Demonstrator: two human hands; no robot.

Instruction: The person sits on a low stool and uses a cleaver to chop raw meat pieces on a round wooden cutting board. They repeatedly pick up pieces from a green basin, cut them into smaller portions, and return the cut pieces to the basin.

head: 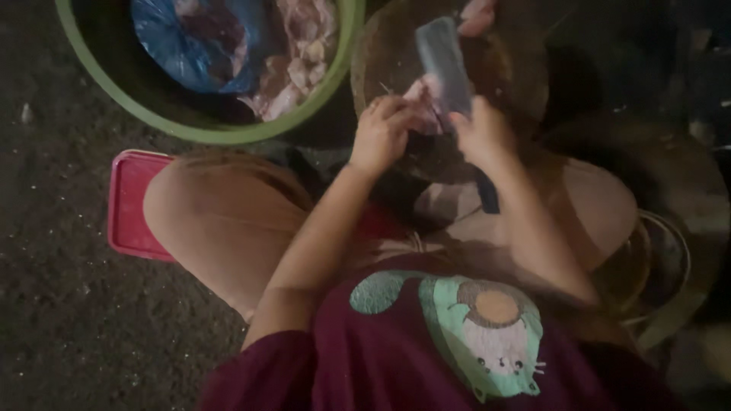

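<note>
A: Right, status on the hands?

B: Right hand [483, 133] is wrapped around the handle of a cleaver [445, 65], fingers closed on it. Blade is flat and rectangular, pointing away from the person, over the chopping block [525, 76].

A: Left?

B: Left hand [381, 133] is curled, fingertips pressed on a pale pink piece of meat [422, 103]. Pinching or just holding it down, cannot tell, too blurry.

A: Where's the meat sitting?

B: On the near part of the round wooden block, between the two hands, right beside the lower part of the blade. Blade touching it or not: cannot tell.

A: Anything else around?

B: Green basin [228, 133] to the left of the block, holding more raw meat [301, 53] and a blue plastic bag [190, 46]. Red plastic stool [129, 202] under the person, on dark ground. Metal pot [662, 266] at lower right, by the right knee. Another hand's fingers [478, 15] at the far edge of the block, top of view, apart from the person's own.
</note>
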